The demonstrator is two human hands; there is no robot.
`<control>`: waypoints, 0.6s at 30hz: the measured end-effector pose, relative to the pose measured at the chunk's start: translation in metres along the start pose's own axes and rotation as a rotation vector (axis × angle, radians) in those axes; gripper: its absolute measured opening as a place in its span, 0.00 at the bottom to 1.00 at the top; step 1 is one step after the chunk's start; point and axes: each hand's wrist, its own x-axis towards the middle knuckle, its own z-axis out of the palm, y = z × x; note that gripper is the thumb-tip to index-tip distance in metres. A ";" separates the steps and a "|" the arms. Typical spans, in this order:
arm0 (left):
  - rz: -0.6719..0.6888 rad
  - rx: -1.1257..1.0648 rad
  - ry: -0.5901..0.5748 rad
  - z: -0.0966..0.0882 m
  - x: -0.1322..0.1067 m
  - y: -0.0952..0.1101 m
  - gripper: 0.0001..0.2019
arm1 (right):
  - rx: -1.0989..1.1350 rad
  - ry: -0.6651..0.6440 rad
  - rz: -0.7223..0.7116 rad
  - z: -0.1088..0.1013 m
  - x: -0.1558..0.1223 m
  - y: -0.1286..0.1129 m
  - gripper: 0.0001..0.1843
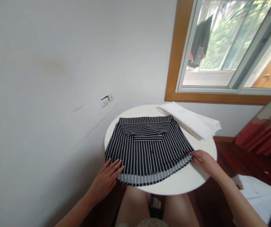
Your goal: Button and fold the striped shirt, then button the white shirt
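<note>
A black skirt with white stripes (142,154) lies spread on a round white table (173,186), its waistband toward the wall and its hem toward me. Along the hem the paler inner side of the cloth shows. My left hand (108,176) rests on the lower left corner with its fingers stretched out flat. At the lower right corner, my right hand (204,160) pinches the hem edge between thumb and fingers.
Folded white sheets (189,119) lie at the table's back right. A wall socket (105,101) is behind the table on the left. A window (220,47) and a red curtain (265,129) are to the right. White papers (260,195) lie at lower right.
</note>
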 end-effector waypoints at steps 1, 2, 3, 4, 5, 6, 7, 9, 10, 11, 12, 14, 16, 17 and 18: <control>0.006 -0.032 -0.002 -0.003 0.001 -0.004 0.27 | 0.010 0.007 0.014 -0.001 0.000 0.002 0.18; -0.001 -0.069 -0.001 -0.005 0.002 -0.008 0.25 | 0.019 0.014 0.032 -0.002 0.000 0.004 0.17; -0.025 -0.108 0.004 -0.007 0.003 -0.013 0.23 | 0.028 0.021 0.054 -0.003 0.000 0.005 0.16; -0.070 -0.147 0.011 -0.007 0.005 -0.017 0.21 | 0.037 0.027 0.079 -0.005 0.000 0.006 0.16; -0.133 -0.186 0.018 -0.008 0.007 -0.022 0.19 | 0.050 0.032 0.103 -0.007 0.000 0.007 0.16; -0.211 -0.228 0.023 -0.007 0.010 -0.026 0.17 | 0.067 0.039 0.128 -0.010 0.000 0.007 0.15; -0.294 -0.272 0.027 -0.007 0.014 -0.031 0.15 | 0.088 0.045 0.147 -0.014 0.002 0.006 0.15; -0.454 -0.367 0.039 -0.006 0.027 -0.042 0.15 | 0.124 0.056 0.172 -0.022 0.009 0.001 0.15; -0.517 -0.410 0.040 -0.006 0.035 -0.048 0.16 | 0.130 0.063 0.183 -0.026 0.016 -0.002 0.15; -0.563 -0.442 0.037 -0.007 0.044 -0.054 0.16 | 0.123 0.076 0.202 -0.031 0.024 -0.006 0.15; -0.592 -0.458 0.027 -0.008 0.054 -0.061 0.17 | 0.099 0.093 0.232 -0.035 0.033 -0.011 0.15; -0.608 -0.448 -0.001 -0.009 0.077 -0.077 0.17 | 0.010 0.139 0.336 -0.042 0.058 -0.020 0.14; -0.611 -0.390 -0.002 -0.011 0.101 -0.093 0.16 | -0.105 0.153 0.441 -0.046 0.088 -0.026 0.15; -0.620 -0.349 0.012 -0.011 0.115 -0.102 0.16 | -0.152 0.152 0.487 -0.046 0.105 -0.028 0.16; -0.628 -0.305 0.028 -0.010 0.128 -0.111 0.17 | -0.187 0.148 0.521 -0.046 0.122 -0.029 0.16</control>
